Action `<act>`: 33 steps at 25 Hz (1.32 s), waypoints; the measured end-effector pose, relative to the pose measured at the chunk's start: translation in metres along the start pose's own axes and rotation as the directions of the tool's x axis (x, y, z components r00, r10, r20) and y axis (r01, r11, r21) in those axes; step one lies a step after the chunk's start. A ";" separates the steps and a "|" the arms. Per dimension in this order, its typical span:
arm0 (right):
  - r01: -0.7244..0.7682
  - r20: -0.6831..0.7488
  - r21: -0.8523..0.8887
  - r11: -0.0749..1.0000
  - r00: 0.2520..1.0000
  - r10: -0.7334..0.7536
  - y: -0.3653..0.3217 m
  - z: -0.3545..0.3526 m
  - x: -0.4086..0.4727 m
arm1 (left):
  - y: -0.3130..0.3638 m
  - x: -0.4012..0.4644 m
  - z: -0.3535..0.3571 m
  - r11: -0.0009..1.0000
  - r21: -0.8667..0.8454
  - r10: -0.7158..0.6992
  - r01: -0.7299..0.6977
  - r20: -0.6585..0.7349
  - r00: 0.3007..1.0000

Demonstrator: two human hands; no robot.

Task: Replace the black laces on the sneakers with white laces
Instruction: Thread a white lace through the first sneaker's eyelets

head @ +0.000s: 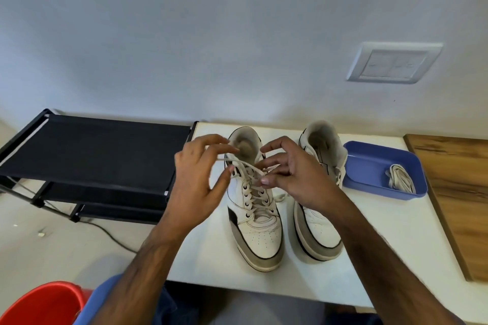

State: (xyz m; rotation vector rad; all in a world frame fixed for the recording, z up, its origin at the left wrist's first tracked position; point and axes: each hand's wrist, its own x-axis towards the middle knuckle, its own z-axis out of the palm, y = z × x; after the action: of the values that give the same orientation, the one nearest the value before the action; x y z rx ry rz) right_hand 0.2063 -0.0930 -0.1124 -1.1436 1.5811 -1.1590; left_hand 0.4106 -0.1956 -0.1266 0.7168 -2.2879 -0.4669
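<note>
Two white sneakers stand side by side on a white table [369, 258], toes toward the person, and the scene reads across from a red bucket [42, 303] at about 8 o'clock of the frame. Above it, at 9 o'clock, sits a black fabric rack [100, 150], butted against the table's left edge. The left hand [196, 179] hovers at 9 o'clock of the left sneaker [257, 219], fingers curled, with the thumb and fingertips pinching one end of the white lace [250, 166] that is threaded through this shoe's eyelets up to the collar. The right hand [293, 174] is at 3 o'clock of the same collar, fingers bent and pinching the lace's other end, so the two strands cross between the hands over the tongue. The right sneaker [320, 232] stands just beside the left one, partly hidden by the right forearm; whether it is laced I cannot tell. At 3 o'clock of that shoe, a blue tray [369, 163] holds a bundle of whitish laces [400, 177]. A wooden board [454, 192] lies at the far right, and a wall switch plate [394, 63] sits at 1 o'clock.
</note>
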 end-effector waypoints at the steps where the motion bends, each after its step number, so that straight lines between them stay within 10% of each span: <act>1: -0.001 -0.048 -0.013 1.000 0.999 0.000 -0.001 0.002 0.000 | 0.004 0.000 0.005 0.999 0.004 0.035 -0.035 0.034 0.999; 6: 0.058 -0.133 -0.016 0.998 0.989 -0.059 0.002 0.013 0.001 | 0.014 -0.004 0.026 0.991 -0.135 0.051 -0.020 0.230 0.972; 15: 0.061 -0.123 0.090 0.994 0.991 -0.050 0.010 0.017 0.010 | 0.006 0.004 0.022 0.961 -0.238 -0.118 0.143 0.116 0.986; 23: 0.023 -0.224 -0.243 0.970 0.971 -0.080 0.021 0.014 0.021 | -0.003 0.012 0.037 0.848 -0.315 -0.434 0.427 0.049 0.899; 33: -0.025 -0.286 -0.265 0.964 0.957 -0.054 0.021 0.024 0.033 | -0.007 0.007 0.047 0.940 -0.208 -0.263 0.269 0.058 0.963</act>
State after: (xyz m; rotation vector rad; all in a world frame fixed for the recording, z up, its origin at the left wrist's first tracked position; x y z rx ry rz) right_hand 0.2173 -0.1268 -0.1415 -1.1965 2.0073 -1.1924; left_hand 0.3756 -0.1993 -0.1593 0.9177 -2.1322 -0.8423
